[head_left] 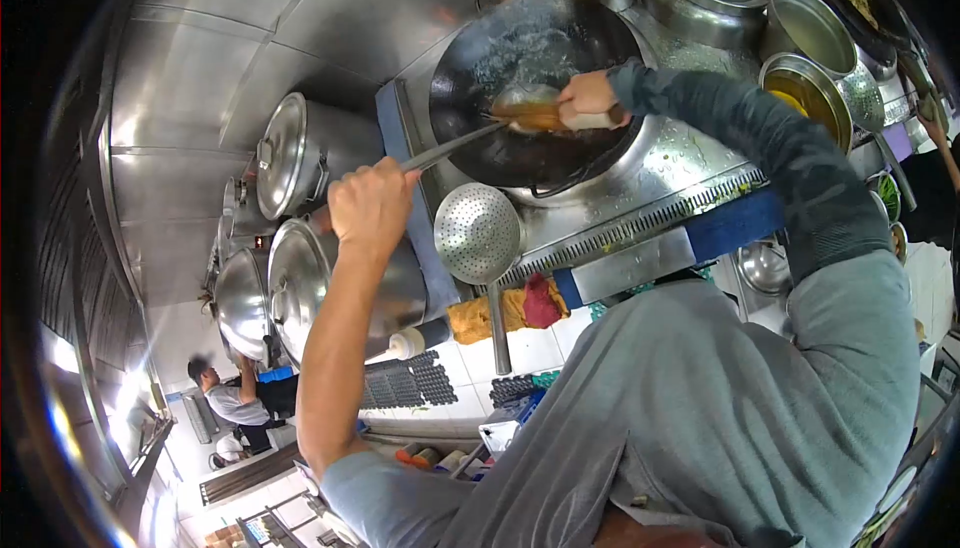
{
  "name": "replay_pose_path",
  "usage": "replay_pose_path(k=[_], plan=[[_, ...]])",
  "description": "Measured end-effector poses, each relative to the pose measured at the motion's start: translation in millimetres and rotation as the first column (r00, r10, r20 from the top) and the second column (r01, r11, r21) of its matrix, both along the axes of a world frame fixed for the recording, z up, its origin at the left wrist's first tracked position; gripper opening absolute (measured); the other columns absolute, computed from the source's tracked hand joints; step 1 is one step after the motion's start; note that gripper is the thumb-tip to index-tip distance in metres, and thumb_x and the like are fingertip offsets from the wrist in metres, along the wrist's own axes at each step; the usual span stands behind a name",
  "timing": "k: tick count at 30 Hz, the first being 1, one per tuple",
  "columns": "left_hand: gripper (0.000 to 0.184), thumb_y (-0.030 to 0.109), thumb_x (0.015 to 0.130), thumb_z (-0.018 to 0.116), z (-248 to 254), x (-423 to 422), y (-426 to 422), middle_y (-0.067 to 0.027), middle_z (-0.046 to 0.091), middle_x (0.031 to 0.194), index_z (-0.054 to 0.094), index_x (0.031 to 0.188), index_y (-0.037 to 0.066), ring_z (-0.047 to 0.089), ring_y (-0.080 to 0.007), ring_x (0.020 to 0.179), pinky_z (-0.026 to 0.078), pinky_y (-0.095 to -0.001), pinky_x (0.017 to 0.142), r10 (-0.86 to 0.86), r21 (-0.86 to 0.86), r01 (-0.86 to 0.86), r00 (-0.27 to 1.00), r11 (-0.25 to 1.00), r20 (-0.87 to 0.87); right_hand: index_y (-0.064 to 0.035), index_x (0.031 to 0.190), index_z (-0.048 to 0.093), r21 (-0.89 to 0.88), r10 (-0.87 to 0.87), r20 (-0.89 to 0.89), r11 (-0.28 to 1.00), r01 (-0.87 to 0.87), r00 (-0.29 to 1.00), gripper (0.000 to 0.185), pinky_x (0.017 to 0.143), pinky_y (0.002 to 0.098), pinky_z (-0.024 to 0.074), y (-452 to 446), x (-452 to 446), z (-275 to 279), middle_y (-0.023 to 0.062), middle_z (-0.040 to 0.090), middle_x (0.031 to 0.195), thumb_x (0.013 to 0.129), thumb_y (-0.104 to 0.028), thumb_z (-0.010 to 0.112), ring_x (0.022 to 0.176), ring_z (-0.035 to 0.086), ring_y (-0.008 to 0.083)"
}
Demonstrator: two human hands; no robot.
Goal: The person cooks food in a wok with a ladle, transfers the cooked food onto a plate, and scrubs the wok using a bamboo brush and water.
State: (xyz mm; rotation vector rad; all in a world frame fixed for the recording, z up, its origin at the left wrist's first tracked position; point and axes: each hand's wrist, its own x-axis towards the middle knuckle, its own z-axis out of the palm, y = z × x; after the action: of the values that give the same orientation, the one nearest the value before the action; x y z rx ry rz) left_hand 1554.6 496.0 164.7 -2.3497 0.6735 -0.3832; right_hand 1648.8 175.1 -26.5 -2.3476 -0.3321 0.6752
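One grey shirt, two hands, one wok, one skimmer

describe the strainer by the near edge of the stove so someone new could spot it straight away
Find the big black wok, then look just below it in the picture, at the near edge of the stove. There lies a round metal strainer, its straight handle crossing a yellow-brown cloth. Holes all over its bowl set it apart from the solid pot lids to its left.
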Motion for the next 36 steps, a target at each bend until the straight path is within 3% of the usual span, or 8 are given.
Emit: replay_pose_path(k=[2,5,9,13,16,20,23,36], plan=[[0.038,0.047,0.081,0.063,6.1,-0.9,2.9,-0.0078,0.064,0.063,0.062,0.072,0.010,0.065,-0.0241,0.059,0.050,-0.0366,0.054,-0.017,0.046,0.018,1.000,0.999,-0.014,-0.0121,0.111,0.069,-0.430,0.584,0.328,0.792,-0.433,0.742,0.033,0.066,0.0458,0.0558,-36.0,30.5,-6.1,0.0166,0.069,0.096,0.082,-0.025,0.059,0.088,0.068,0.0322],[0.039,0.048,0.085,0.059,10.9,-0.1,-2.6,-0.0083,0.064,0.065,0.060,0.076,0.010,0.066,-0.0246,0.061,0.050,-0.0376,0.054,-0.055,0.084,0.058,0.998,0.995,-0.029,-0.0089,0.099,0.071,-0.565,0.286,0.502,0.823,0.059,0.816,0.027,0.067,0.0469,0.0551,-28.6,23.7,47.7,0.0182,0.069,0.092,0.078,-0.023,0.060,0.080,0.069,0.0316],[0.039,0.048,0.084,0.060,17.0,-2.3,-11.0,-0.0080,0.064,0.067,0.061,0.076,0.010,0.065,-0.0245,0.063,0.050,-0.0371,0.056,-0.087,0.087,0.087,0.996,0.992,0.000,-0.0061,0.095,0.069,-0.438,0.459,0.490,0.864,-0.246,0.741,0.024,0.066,0.0443,0.0551,-19.4,-33.7,21.9,0.0152,0.070,0.090,0.080,-0.023,0.060,0.078,0.069,0.0324],[0.034,0.042,0.082,0.064,6.5,-6.2,-11.6,-0.0051,0.062,0.064,0.062,0.072,0.010,0.063,-0.0220,0.061,0.046,-0.0345,0.054,-0.112,0.098,0.108,0.993,0.989,0.032,-0.0105,0.100,0.069,-0.531,0.305,0.585,0.844,0.072,0.752,0.026,0.069,0.0471,0.0544,-17.7,16.6,18.7,0.0161,0.069,0.085,0.083,-0.023,0.055,0.076,0.069,0.0330],[0.036,0.044,0.083,0.062,14.5,-8.3,-16.5,-0.0075,0.063,0.066,0.061,0.076,0.009,0.065,-0.0243,0.062,0.050,-0.0368,0.057,-0.066,0.087,0.069,0.997,0.994,-0.031,-0.0107,0.103,0.068,-0.530,0.550,0.471,0.801,-0.276,0.690,0.028,0.066,0.0460,0.0545,-15.7,-31.6,21.8,0.0163,0.069,0.085,0.082,-0.023,0.055,0.076,0.069,0.0324],[0.035,0.043,0.084,0.062,9.0,-3.6,-11.2,-0.0082,0.063,0.067,0.061,0.077,0.009,0.066,-0.0248,0.064,0.050,-0.0369,0.056,-0.041,0.050,0.042,0.999,0.998,-0.032,-0.0066,0.090,0.070,-0.482,0.267,0.681,0.865,0.142,0.682,0.023,0.065,0.0458,0.0545,-31.6,18.4,12.3,0.0177,0.068,0.076,0.078,-0.023,0.060,0.072,0.068,0.0334],[0.035,0.043,0.084,0.062,9.1,-6.1,-9.4,-0.0082,0.064,0.067,0.061,0.078,0.009,0.066,-0.0249,0.064,0.050,-0.0371,0.056,-0.037,0.033,0.039,0.997,0.999,-0.071,-0.0061,0.096,0.068,-0.608,0.576,0.437,0.755,-0.245,0.691,0.025,0.063,0.0453,0.0546,-25.8,-31.3,29.1,0.0167,0.068,0.076,0.078,-0.022,0.061,0.071,0.067,0.0344],[0.038,0.045,0.083,0.061,8.8,-2.3,-13.0,-0.0079,0.064,0.067,0.063,0.077,0.008,0.064,-0.0236,0.064,0.047,-0.0360,0.062,-0.110,0.092,0.111,0.994,0.990,-0.011,-0.0083,0.077,0.072,-0.506,0.486,0.582,0.844,-0.178,0.652,0.017,0.059,0.0439,0.0544,-22.2,-33.5,4.0,0.0180,0.067,0.073,0.072,-0.021,0.063,0.067,0.068,0.0332]])
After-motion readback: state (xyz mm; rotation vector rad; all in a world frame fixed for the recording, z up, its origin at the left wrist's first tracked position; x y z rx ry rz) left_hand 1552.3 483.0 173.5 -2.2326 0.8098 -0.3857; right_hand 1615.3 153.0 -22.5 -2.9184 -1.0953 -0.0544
